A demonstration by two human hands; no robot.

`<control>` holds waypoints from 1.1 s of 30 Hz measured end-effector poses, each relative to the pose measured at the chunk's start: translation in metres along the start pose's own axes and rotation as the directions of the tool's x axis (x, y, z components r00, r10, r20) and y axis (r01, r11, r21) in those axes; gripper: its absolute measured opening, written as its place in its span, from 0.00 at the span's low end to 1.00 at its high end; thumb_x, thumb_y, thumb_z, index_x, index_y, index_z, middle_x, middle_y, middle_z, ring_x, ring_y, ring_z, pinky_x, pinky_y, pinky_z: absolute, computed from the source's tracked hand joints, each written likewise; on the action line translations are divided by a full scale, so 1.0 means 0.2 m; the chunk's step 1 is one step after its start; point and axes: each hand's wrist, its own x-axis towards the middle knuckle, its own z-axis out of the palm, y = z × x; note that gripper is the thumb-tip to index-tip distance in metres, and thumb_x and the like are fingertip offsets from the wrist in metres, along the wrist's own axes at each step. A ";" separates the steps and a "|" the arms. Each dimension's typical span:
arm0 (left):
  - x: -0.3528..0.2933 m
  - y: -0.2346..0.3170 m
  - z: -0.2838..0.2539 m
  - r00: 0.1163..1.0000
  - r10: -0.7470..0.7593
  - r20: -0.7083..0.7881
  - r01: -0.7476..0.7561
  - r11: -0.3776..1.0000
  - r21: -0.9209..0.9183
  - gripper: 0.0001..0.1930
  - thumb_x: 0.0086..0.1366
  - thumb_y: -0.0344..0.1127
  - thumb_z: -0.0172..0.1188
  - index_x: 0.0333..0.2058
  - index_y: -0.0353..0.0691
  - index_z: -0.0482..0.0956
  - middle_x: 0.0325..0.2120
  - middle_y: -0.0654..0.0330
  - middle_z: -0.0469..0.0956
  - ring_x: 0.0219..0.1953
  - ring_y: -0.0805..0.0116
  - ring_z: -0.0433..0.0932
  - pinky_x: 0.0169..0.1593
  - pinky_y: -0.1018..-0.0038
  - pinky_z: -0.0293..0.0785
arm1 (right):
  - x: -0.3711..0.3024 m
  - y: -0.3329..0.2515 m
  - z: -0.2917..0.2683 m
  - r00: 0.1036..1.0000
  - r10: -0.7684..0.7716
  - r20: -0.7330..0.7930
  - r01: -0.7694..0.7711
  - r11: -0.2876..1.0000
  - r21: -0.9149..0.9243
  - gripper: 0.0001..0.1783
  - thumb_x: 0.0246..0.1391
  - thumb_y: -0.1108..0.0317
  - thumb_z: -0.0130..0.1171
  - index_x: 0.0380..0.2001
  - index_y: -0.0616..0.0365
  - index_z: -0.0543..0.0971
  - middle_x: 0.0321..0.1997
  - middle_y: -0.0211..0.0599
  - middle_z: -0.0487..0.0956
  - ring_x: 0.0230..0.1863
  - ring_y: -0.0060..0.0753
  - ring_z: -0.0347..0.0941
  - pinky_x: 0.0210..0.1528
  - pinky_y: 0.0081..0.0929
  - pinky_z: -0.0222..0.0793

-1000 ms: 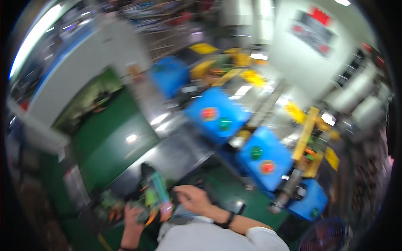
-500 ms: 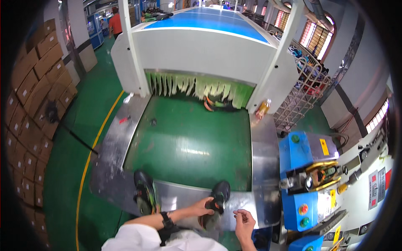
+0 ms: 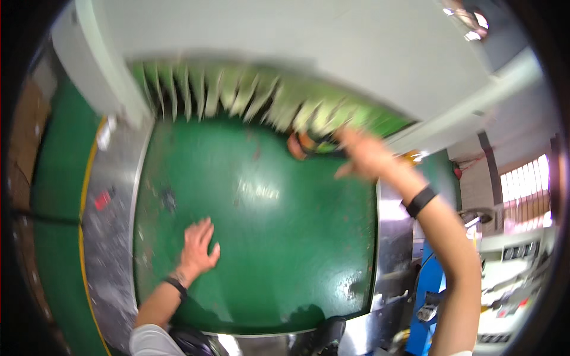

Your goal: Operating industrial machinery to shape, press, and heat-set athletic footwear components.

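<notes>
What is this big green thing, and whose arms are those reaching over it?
The picture comes from a camera worn on a person's head, looking down, so the arms are that person's own. Its round lens bends straight edges.

The big flat green belt is the moving surface of a machine. It runs into a large pale grey housing, whose opening is hung with a fringe of light green strips.

The left hand lies flat on the belt, fingers spread, holding nothing. The right hand, with a black band on its wrist, stretches far forward to a dark shoe with an orange sole lying just before the strips. That part is blurred, so I cannot tell whether the hand grips the shoe or only touches it.

Shiny metal edging runs beside the belt.
</notes>
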 end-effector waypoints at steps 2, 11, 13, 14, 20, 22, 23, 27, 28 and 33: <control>0.15 0.08 -0.08 0.999 0.005 -0.046 -0.011 0.991 -0.131 0.25 0.54 0.33 0.55 0.51 0.30 0.69 0.58 0.46 0.66 0.59 0.47 0.66 0.61 0.51 0.59 | 0.22 0.31 -0.03 0.991 0.134 -0.016 -0.135 0.990 -0.040 0.46 0.33 0.49 0.74 0.54 0.64 0.68 0.52 0.56 0.73 0.54 0.56 0.69 0.53 0.42 0.68; -0.01 -0.03 -0.03 0.998 0.004 -0.057 -0.005 1.000 -0.018 0.25 0.49 0.35 0.57 0.48 0.33 0.72 0.55 0.49 0.70 0.58 0.52 0.68 0.60 0.54 0.62 | -0.07 -0.13 0.49 0.968 0.161 -0.195 -0.181 0.980 -0.089 0.40 0.36 0.47 0.71 0.49 0.61 0.69 0.29 0.49 0.78 0.30 0.56 0.75 0.32 0.47 0.71; 0.00 0.02 0.03 0.998 -0.028 -0.061 0.024 0.998 -0.065 0.25 0.52 0.36 0.55 0.49 0.34 0.72 0.56 0.50 0.69 0.59 0.53 0.67 0.62 0.56 0.60 | -0.56 -0.38 0.45 0.883 0.340 -0.322 -0.268 0.931 0.248 0.33 0.37 0.50 0.72 0.43 0.57 0.73 0.23 0.43 0.77 0.25 0.46 0.77 0.29 0.39 0.73; -0.01 0.06 0.09 0.991 -0.082 -0.102 0.074 0.995 -0.073 0.24 0.53 0.38 0.56 0.48 0.33 0.72 0.56 0.49 0.69 0.59 0.53 0.67 0.63 0.57 0.60 | -0.79 -0.51 0.35 0.781 0.591 -0.204 -0.463 0.766 0.446 0.28 0.38 0.55 0.73 0.39 0.60 0.76 0.25 0.42 0.80 0.26 0.37 0.79 0.31 0.33 0.74; 0.20 0.96 -0.32 0.406 0.137 0.903 0.882 0.199 -0.427 0.46 0.62 0.69 0.46 0.65 0.36 0.51 0.59 0.46 0.66 0.53 0.59 0.73 0.55 0.63 0.71 | -1.88 -1.08 -0.23 0.602 0.798 0.013 -0.324 0.229 0.918 0.21 0.34 0.65 0.73 0.35 0.62 0.81 0.27 0.32 0.83 0.30 0.27 0.80 0.38 0.27 0.76; 0.04 1.26 -0.49 0.101 0.526 0.845 0.980 0.094 -0.176 0.51 0.61 0.74 0.39 0.67 0.35 0.43 0.61 0.36 0.58 0.59 0.49 0.67 0.62 0.58 0.63 | -1.96 -1.18 -0.48 0.895 0.350 -0.276 -0.075 0.728 0.682 0.17 0.36 0.66 0.69 0.33 0.59 0.80 0.30 0.33 0.83 0.35 0.34 0.81 0.40 0.29 0.78; 0.03 1.53 -0.68 0.185 0.542 0.820 0.965 0.058 -0.256 0.46 0.63 0.70 0.42 0.63 0.33 0.56 0.58 0.40 0.65 0.57 0.56 0.70 0.61 0.58 0.66 | -2.01 -1.22 -0.49 0.907 0.111 -0.405 0.108 0.870 0.481 0.17 0.37 0.65 0.68 0.34 0.56 0.79 0.38 0.34 0.82 0.40 0.37 0.80 0.42 0.29 0.77; -0.18 1.80 -0.77 0.486 0.686 0.541 0.862 -0.479 -0.168 0.23 0.66 0.43 0.50 0.53 0.30 0.69 0.46 0.47 0.77 0.44 0.60 0.80 0.51 0.64 0.77 | -2.31 -1.44 -0.54 0.843 -0.141 -0.519 0.187 0.982 0.036 0.16 0.45 0.68 0.60 0.41 0.46 0.77 0.56 0.36 0.74 0.57 0.35 0.70 0.60 0.46 0.64; -0.26 1.82 -0.75 0.587 0.460 0.667 0.804 -0.428 -0.413 0.28 0.64 0.43 0.51 0.57 0.28 0.65 0.47 0.46 0.76 0.45 0.57 0.80 0.52 0.64 0.76 | -2.44 -1.48 -0.49 0.811 -0.028 -0.585 0.047 0.999 0.018 0.19 0.44 0.68 0.62 0.44 0.45 0.77 0.56 0.38 0.74 0.58 0.37 0.69 0.63 0.48 0.61; -0.52 2.12 -0.63 0.597 0.581 0.554 0.798 -0.358 -0.484 0.35 0.57 0.43 0.55 0.59 0.25 0.61 0.49 0.43 0.75 0.48 0.49 0.77 0.54 0.60 0.74 | -2.97 -1.83 0.17 0.614 0.785 -0.081 0.262 -0.106 0.959 0.53 0.43 0.62 0.73 0.66 0.58 0.51 0.66 0.40 0.60 0.61 0.34 0.63 0.63 0.36 0.59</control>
